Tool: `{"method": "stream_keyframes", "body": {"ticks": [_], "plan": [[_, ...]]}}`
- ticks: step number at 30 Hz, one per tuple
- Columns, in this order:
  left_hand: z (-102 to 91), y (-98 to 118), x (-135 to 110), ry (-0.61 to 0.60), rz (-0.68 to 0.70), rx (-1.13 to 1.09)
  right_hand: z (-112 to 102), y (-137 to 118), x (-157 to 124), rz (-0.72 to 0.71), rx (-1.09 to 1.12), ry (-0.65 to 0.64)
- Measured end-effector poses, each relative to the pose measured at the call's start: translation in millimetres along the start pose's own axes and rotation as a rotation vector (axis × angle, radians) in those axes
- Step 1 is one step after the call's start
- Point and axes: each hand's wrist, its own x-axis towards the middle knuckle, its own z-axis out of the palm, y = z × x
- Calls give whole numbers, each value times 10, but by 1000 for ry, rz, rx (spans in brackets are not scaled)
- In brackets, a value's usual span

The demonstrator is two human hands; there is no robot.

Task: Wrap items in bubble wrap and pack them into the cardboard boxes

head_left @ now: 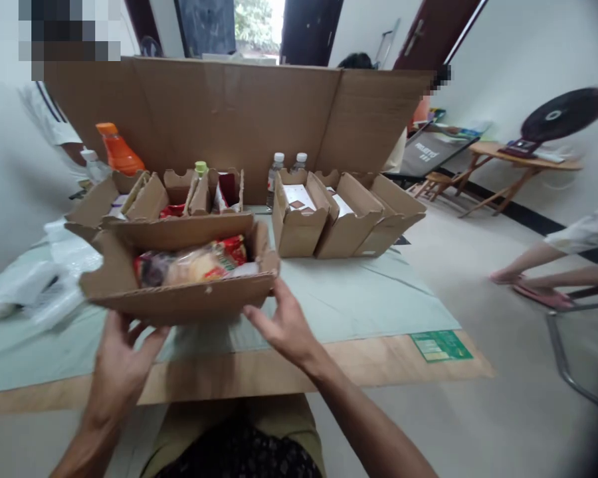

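A long open cardboard box (pixel 179 297) is between my hands, just above the cloth-covered table. My left hand (pixel 122 358) grips its lower near side, thumb and fingers bent against the underside. At the right end, my right hand (pixel 284 325) closes on the corner, its thumb along the near wall. Inside the box lie packaged snacks (pixel 197 262) in clear and red wrappers. Behind it stand more cardboard boxes on the left, one with a red package (pixel 174 210) in it. To the right, several taller cardboard boxes (pixel 299 232) stand side by side, two holding white patterned cartons.
A tall cardboard panel (pixel 229 119) stands across the back of the table (pixel 339 292). Near it are an orange bottle (pixel 122 154) and clear water bottles (pixel 278 174). Plastic bags (pixel 64 272) lie at left. A fan (pixel 563 116) and a person's legs (pixel 553 272) are at right.
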Motion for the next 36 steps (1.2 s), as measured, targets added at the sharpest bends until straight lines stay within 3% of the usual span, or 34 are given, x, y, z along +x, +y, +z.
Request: {"method": "stream_keyframes", "body": {"ticks": [3,7,10,12,14,16,19,22,24,31,36], "plan": [[397,108,-39,-153,57,-48,-215,65,-186,69,-96,178],[882,83,-177,-323,79,-84,-436,279,-931,213,-280,402],[1096,28,21,-397,135,-108,-415,482,-1360,310,-236,476],[1171,-30,243,-458,175,-100,-434,604,-1447,331,-178,501],[1192,-122,378,-459,186,-52,-547,710,-1378,333,-132,514],[1177,-255,316,-374,166,0,-723,804,-1206,346,-85,501],[1159,-489,-115,-281,64,-15,-931,925,-906,365,-10,392],[1227,-634,-576,-372,15,-75,-931,993,-711,370,54,230],[1310,-642,-703,-434,60,-89,-849,1003,-661,377,105,135],[1607,-440,-533,-541,257,-29,-704,1105,-495,338,271,48],[1790,-423,-587,-488,328,37,-688,1201,-436,305,292,69]]}}
